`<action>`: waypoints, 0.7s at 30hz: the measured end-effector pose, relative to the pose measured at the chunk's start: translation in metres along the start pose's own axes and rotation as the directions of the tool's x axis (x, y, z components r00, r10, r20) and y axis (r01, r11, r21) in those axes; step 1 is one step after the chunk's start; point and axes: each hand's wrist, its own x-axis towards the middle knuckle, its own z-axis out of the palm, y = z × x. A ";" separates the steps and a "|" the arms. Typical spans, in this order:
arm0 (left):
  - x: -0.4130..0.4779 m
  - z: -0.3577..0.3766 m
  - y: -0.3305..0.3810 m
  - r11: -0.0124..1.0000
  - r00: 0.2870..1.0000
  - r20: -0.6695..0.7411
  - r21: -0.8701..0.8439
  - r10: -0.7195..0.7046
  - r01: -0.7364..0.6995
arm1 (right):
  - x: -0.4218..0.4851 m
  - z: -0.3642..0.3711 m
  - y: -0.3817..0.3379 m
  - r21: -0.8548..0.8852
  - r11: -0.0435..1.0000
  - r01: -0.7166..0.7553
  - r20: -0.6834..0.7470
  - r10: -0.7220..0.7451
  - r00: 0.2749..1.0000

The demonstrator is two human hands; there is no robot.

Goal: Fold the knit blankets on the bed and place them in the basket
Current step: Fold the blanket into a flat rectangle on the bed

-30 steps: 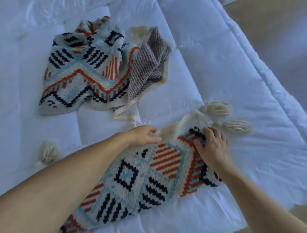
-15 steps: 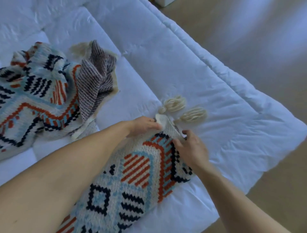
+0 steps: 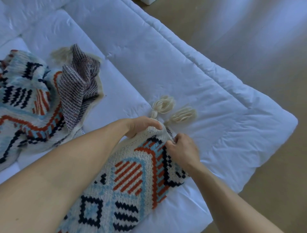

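Note:
A patterned knit blanket in cream, blue, orange and navy lies folded lengthwise near the bed's front corner. Two cream tassels stick out from its far end. My left hand grips the far corner of that blanket, fingers curled over the edge. My right hand pinches the same end just to the right, fingers curled into the knit. A second blanket of the same pattern lies crumpled at the left, its grey striped underside turned up. No basket is in view.
The white quilted duvet covers the bed; its corner points right. Tan floor surrounds the bed at the right and below. A white object peeks in at the top edge.
Both hands have drawn together at the blanket's far corner by the tassels, and the right hand went from lying flat to pinching. The view has swung right, showing more floor.

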 end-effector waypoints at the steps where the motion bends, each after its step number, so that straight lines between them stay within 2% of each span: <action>1: 0.002 -0.001 -0.001 0.999 0.999 -0.032 -0.017 0.029 -0.030 | 0.000 -0.001 0.001 0.010 1.000 -0.014 -0.009 0.015 1.000; 4: 0.006 -0.014 -0.011 0.976 0.965 -0.228 -0.141 0.131 -0.166 | -0.001 -0.006 0.006 0.034 0.999 -0.040 -0.051 0.041 0.998; 6: 0.006 -0.026 -0.018 0.965 0.931 -0.329 -0.149 0.158 -0.216 | -0.001 -0.007 0.009 0.045 0.998 -0.035 -0.079 0.038 0.996; 10: 0.005 -0.026 -0.021 0.976 0.907 -0.386 -0.063 0.169 -0.209 | 0.000 -0.002 0.012 0.055 0.998 -0.031 -0.078 0.035 0.996; 15: 0.013 -0.015 -0.008 0.967 0.746 -0.628 0.044 0.223 -0.252 | -0.005 -0.001 0.023 0.062 0.998 -0.016 -0.091 0.021 0.996; 18: 0.016 -0.011 -0.003 0.944 0.668 -0.689 0.071 0.280 -0.322 | -0.009 -0.002 0.033 0.155 0.987 0.041 -0.097 -0.026 0.995; 21: 0.017 -0.010 -0.012 0.956 0.628 -0.731 0.118 0.266 -0.268 | -0.019 -0.004 0.044 0.151 0.985 0.078 -0.085 -0.066 0.994</action>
